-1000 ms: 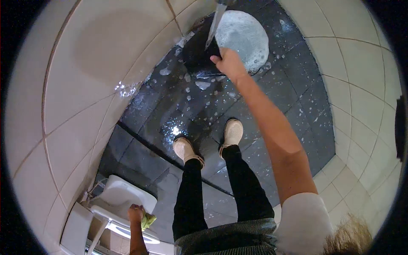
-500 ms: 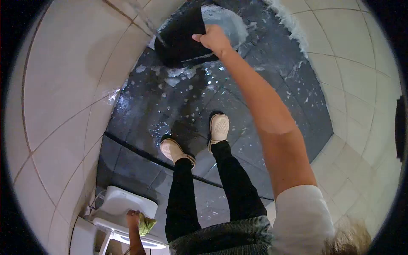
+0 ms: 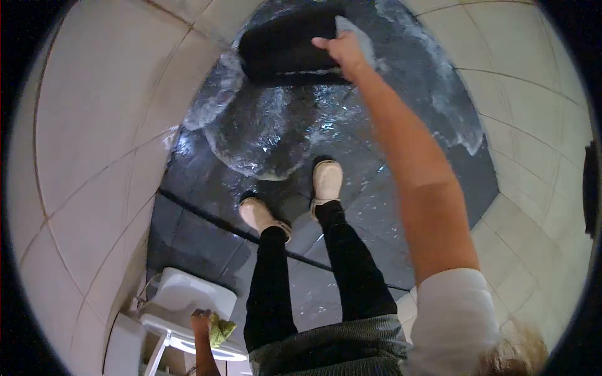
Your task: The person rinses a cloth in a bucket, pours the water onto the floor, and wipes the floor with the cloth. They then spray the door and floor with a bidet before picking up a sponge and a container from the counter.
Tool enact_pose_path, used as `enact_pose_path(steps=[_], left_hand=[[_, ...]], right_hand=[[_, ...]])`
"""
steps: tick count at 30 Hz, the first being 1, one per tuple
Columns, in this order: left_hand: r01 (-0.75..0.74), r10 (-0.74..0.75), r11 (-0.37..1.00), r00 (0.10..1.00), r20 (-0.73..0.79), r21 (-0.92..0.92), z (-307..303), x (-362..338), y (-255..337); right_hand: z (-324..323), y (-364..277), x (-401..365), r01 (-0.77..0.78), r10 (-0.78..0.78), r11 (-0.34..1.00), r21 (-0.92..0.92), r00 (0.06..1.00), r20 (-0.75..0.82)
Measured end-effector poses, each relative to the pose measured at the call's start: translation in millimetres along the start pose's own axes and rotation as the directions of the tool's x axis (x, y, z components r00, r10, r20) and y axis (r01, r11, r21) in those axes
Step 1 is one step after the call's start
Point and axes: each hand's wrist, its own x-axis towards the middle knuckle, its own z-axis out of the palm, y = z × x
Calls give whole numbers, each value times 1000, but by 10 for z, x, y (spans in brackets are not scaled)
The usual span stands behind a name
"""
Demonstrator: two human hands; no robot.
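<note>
My right hand (image 3: 346, 51) is closed on the rim of a large black bucket (image 3: 285, 47), which lies tipped over on the wet dark floor at the top. Whitish water shows inside its mouth, and foamy water (image 3: 263, 147) spreads from it across the tiles. At the lower left, my left hand (image 3: 200, 321) grips a yellow-green cloth (image 3: 221, 330) beside the white toilet (image 3: 188, 301).
Pale tiled walls (image 3: 94, 125) rise on the left and right (image 3: 533, 125). A dark raised strip (image 3: 213, 219) crosses the floor near my beige shoes (image 3: 327, 182). Foam (image 3: 448, 113) lies along the right side.
The bucket has tipped further and shifted slightly right with my right hand. A sheet of foamy water has spread toward my shoes. My left hand still holds the cloth near the toilet.
</note>
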Motion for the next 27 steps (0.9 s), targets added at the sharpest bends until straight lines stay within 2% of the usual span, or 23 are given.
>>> enact_pose_path(steps=[1,2,3,4,5,6,7,8,9,10,11,12,13,14,15,19,21,22,24,25,26,27], left_hand=[[15,-15,1000,1000,-3,27,-13,-80,91],[108,-83,959,991,106,-261,-39,-165,175],[-28,52,963,995,83,-266,143,-26,-231],[-246,244,969,968,57,33,190,-63,-325],[-34,34,999,998,53,-9,36,-272,122],[-178,189,979,975,112,-101,105,-255,-72],[-16,18,999,998,64,-37,166,-307,-55],[-609,640,657,762,98,445,188,-319,-242],[63,-60,994,998,29,-89,28,-509,286],[-45,44,999,990,130,2,130,-472,-4],[272,-262,961,955,142,-53,98,-502,138],[296,-286,953,949,130,-64,178,-516,-80],[81,-80,997,992,99,-15,379,-465,-421],[-141,137,989,987,85,43,483,-458,-616],[285,-277,956,955,108,-72,80,-690,421],[327,-311,940,938,150,-94,194,-725,365],[326,-317,943,941,122,-66,92,-787,490],[319,-309,945,943,123,-69,23,-812,541],[312,-297,942,947,123,-125,-109,-848,599],[-11,7,999,995,96,49,-21,-820,375],[-345,324,912,937,128,220,144,-692,-23],[-114,109,989,992,61,89,295,-551,-259]], right_hand=[[-9,134,117,-4,4,1000,18,1000,20],[2,268,234,-9,7,999,39,999,50],[4,315,233,1,-10,994,106,997,76],[-46,325,210,12,-29,986,167,995,100],[-73,354,207,36,-55,983,179,993,103],[-87,359,179,60,-82,979,193,991,105],[-74,315,126,-22,-10,968,249,992,127],[-36,274,84,-111,67,949,294,986,154],[-51,265,71,-122,80,949,290,985,152],[-39,244,63,-129,91,950,284,985,144],[-5,189,-8,-119,72,945,305,984,161],[36,153,-68,-108,54,939,326,984,171],[91,146,-98,-110,46,938,330,980,194],[122,152,-106,-103,40,937,335,981,190],[81,395,77,-113,50,931,347,982,184],[-45,698,260,-124,43,927,355,973,226],[-43,697,325,-131,121,985,111,989,87],[-73,612,304,-126,118,986,110,990,80],[-120,372,85,-50,56,995,-87,996,68],[-157,186,-136,-59,59,998,15,998,9],[-171,350,-22,-27,30,998,-64,999,40],[-312,549,135,-1,9,989,-151,998,56]])
